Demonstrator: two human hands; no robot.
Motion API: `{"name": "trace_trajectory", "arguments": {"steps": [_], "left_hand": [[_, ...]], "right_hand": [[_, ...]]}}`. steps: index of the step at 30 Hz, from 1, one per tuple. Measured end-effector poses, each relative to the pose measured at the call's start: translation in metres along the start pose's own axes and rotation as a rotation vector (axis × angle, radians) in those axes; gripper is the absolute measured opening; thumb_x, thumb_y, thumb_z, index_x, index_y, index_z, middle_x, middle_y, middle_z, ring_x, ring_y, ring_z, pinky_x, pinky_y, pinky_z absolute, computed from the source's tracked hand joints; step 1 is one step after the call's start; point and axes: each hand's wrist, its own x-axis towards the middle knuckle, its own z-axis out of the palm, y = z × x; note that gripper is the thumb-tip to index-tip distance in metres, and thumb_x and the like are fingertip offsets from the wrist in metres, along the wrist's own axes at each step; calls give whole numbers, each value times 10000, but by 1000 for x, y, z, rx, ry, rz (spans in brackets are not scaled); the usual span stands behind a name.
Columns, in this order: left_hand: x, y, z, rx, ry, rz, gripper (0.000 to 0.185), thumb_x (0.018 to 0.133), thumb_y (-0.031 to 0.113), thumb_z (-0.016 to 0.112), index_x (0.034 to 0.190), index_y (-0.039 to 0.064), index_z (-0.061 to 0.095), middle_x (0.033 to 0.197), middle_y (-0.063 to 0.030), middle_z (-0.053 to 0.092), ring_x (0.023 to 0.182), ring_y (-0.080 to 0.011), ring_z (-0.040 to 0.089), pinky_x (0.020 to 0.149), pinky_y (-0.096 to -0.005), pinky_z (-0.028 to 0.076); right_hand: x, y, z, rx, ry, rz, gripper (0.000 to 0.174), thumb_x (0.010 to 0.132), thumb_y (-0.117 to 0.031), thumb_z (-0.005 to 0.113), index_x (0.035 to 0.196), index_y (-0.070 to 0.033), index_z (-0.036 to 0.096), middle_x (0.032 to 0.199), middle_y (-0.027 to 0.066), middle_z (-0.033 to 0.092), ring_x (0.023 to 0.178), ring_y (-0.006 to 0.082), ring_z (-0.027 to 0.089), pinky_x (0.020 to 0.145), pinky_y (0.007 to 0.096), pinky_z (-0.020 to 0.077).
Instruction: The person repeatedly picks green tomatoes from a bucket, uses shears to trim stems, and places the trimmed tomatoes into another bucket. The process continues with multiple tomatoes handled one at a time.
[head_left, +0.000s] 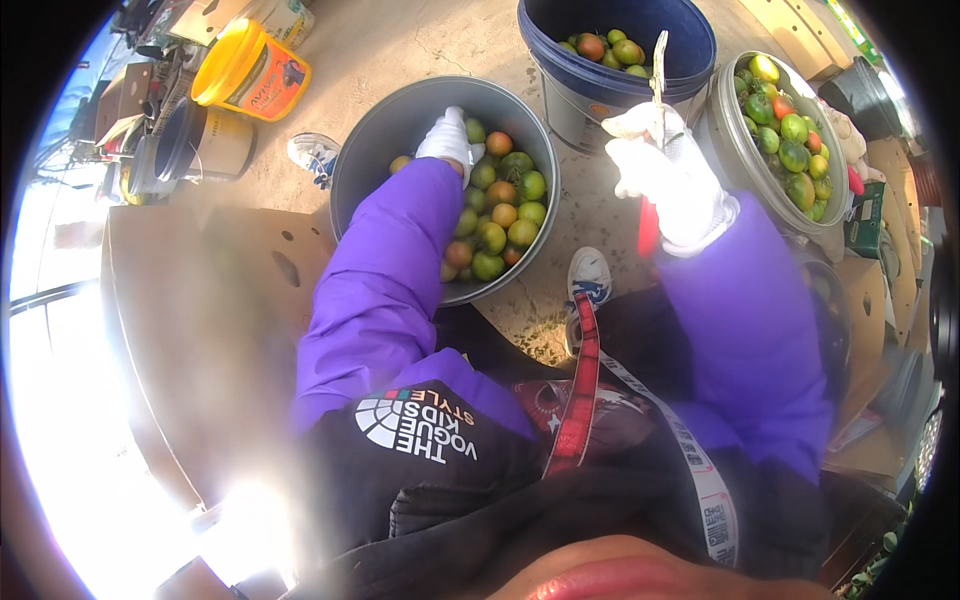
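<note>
My left hand (448, 142), in a white knit glove, reaches into a grey bucket (352, 142) between my feet. It touches or hovers beside the green and reddish tomatoes (501, 193) inside; its fingertips are partly hidden, so a grip on one cannot be made out. Raised to the right of that bucket, my right hand (664, 169) wears a matching glove and is closed around a cutting tool (658, 75), probably garden snips. The narrow blade end points away from me, and the red handle (646, 229) shows below the palm.
Beyond stands a dark blue bucket (536, 34) holding some tomatoes. At right is a pale bucket (724, 150) heaped with tomatoes. A yellow bucket (259, 71) and a blue-rimmed bucket (225, 142) stand at the left. Cardboard (217, 300) lies near my left arm.
</note>
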Motion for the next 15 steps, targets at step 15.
{"name": "trace_trajectory", "arguments": {"steps": [15], "left_hand": [[-80, 37, -64, -1329, 3, 466, 707, 802, 16, 764, 1343, -18, 310, 1252, -217, 542, 1093, -297, 631, 921, -408, 557]], "right_hand": [[5, 10, -4, -680, 50, -144, 540, 809, -333, 725, 1178, -5, 506, 1004, 190, 627, 934, 332, 640, 815, 412, 513]]}}
